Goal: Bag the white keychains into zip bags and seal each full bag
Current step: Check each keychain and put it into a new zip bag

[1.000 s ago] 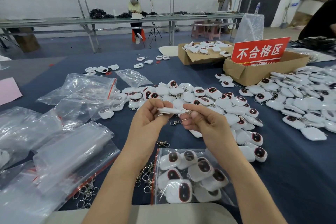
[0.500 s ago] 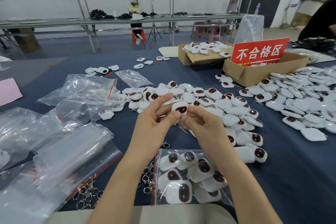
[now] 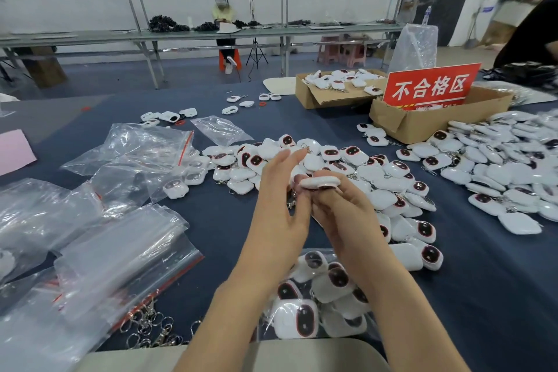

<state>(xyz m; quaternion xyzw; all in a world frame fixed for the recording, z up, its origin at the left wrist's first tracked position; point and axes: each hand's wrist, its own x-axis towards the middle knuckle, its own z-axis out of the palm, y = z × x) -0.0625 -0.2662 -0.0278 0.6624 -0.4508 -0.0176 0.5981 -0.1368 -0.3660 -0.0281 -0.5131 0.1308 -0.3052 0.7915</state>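
**Finding.** One white keychain (image 3: 319, 182) is held above the bench (image 3: 483, 296), in front of the loose pile (image 3: 356, 166) at the middle of the scene. Half a second ago its dark window was turned to the camera and both hands were closed on it. It is now seen edge-on, lying flat, and is pinched by the fingers of the right hand (image 3: 344, 214).

**Hands.** The left hand (image 3: 279, 208) has been opened. Its fingers are straight and raised, just beside the piece. Whether its thumb touches the piece cannot be told. The hands are close together.

**Assessment.** The turning-over is judged to have been a check of the piece, now finished. The part-filled zip bag (image 3: 302, 320) lies near, under the forearms, with its mouth hidden. Dropping the piece into it is judged to be the next step. Sealing is not judged due yet. Empty bags (image 3: 120, 254) lie at the left.
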